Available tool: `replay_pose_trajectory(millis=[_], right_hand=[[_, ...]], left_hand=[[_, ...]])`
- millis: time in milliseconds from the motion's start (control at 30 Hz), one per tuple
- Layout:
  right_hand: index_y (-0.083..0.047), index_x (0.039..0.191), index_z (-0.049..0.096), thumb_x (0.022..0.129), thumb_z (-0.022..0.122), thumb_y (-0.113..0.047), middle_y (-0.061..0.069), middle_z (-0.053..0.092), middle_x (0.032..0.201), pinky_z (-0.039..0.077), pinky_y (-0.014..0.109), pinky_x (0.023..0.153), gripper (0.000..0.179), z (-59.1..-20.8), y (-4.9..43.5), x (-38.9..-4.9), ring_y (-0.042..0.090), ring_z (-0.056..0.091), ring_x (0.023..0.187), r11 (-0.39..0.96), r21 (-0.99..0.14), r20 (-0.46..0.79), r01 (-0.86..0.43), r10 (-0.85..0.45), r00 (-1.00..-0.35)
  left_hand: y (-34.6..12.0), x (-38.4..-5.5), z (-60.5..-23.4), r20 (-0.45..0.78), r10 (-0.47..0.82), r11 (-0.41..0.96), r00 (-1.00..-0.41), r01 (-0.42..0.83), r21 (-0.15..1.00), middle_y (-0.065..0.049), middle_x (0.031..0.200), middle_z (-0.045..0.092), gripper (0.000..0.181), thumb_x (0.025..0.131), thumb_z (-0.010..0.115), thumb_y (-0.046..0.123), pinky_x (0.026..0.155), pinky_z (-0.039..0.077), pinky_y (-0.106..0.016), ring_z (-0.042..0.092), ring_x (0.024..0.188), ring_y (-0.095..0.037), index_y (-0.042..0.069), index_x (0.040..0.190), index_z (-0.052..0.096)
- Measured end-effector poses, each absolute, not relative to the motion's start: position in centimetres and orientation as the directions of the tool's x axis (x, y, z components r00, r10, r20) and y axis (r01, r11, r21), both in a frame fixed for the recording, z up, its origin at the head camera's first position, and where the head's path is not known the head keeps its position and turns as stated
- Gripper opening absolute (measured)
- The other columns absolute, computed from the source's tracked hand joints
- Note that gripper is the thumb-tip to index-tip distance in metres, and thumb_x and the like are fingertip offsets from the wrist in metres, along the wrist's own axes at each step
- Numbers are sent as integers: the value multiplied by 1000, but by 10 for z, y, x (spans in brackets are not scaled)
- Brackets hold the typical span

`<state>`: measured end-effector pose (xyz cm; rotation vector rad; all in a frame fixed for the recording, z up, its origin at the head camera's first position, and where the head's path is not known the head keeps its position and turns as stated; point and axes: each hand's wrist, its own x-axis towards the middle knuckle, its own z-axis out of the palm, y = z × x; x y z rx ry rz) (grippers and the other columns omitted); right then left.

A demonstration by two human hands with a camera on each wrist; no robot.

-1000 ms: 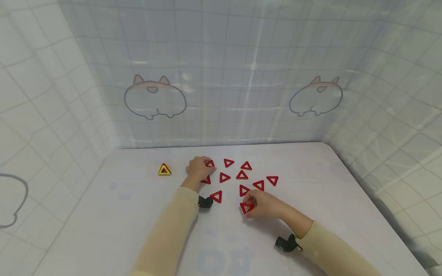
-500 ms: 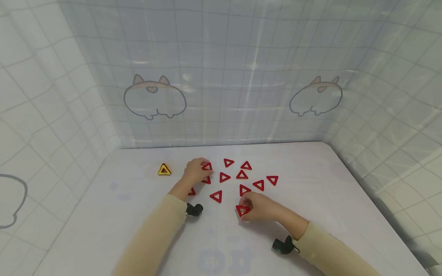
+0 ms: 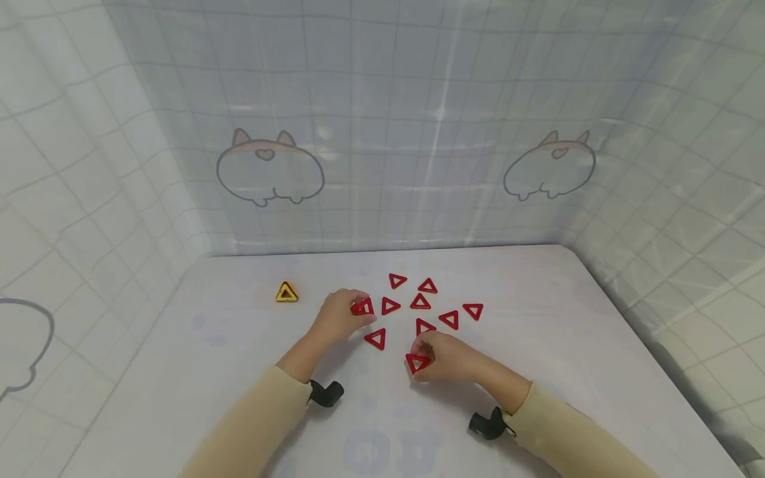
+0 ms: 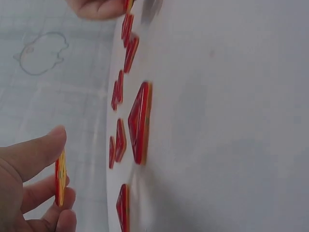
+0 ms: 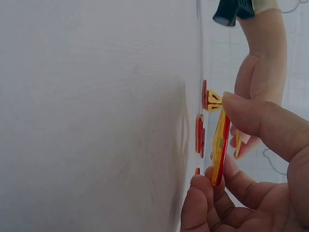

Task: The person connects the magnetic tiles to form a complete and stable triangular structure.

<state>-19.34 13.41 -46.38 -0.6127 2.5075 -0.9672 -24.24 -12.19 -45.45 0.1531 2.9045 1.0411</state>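
My left hand (image 3: 342, 317) pinches a triangular tile between thumb and fingers, raised off the table. In the left wrist view this tile (image 4: 60, 179) shows a red face and a yellow back. Another red outline overlaps it in the head view. With thumb and fingertips, my right hand (image 3: 451, 358) holds a second red triangular tile (image 3: 418, 362) up. Its yellow side (image 5: 219, 145) shows in the right wrist view. Between the hands lies a loose red tile (image 3: 376, 338); another red tile (image 3: 424, 326) lies just beyond my right fingers, partly covered.
Several more red tiles are scattered beyond the hands, among them one tile (image 3: 420, 301) near the middle and one (image 3: 473, 311) at the right. A yellow triangle (image 3: 287, 293) lies at the left of the white table (image 3: 538, 285). Gridded curtains (image 3: 382, 166) surround the back and sides.
My left hand has drawn back toward me with its tile. My right hand has shifted slightly left with its own. A red tile seen near my left wrist half a second ago is now hidden.
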Motion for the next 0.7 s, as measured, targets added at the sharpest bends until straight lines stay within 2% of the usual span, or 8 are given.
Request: replay_pose_trajectory(millis=[233,433,700], right_hand=[[-17,100,61,77,88,-24,-4,59,90,53,29,69,36,-463,133,-195,17,56,86,677,-691,-193,-255,-513,-836],[-17,100,62,77,88,-25,-4,59,90,54,29,69,36,-461,133,-195,17,56,85,679,-690,-190,-253,-507,-841],[-18,101,62,76,88,-25,-5,59,92,54,29,71,36,-462,131,-195,16,56,87,685,-676,-185,-270,-512,-839]], left_hand=[[-115,-215,-454,-52,152,774,-987,86,628,-4,118,65,50,80,85,35,84,56,-40,59,109,-24,17,124,69],[-114,-198,-458,-77,222,781,-972,129,611,3,103,65,52,75,88,39,71,54,-31,57,91,-17,17,118,70],[-111,-184,-464,-104,341,753,-934,205,625,7,89,61,49,73,90,37,66,51,-27,56,83,-14,15,113,72]])
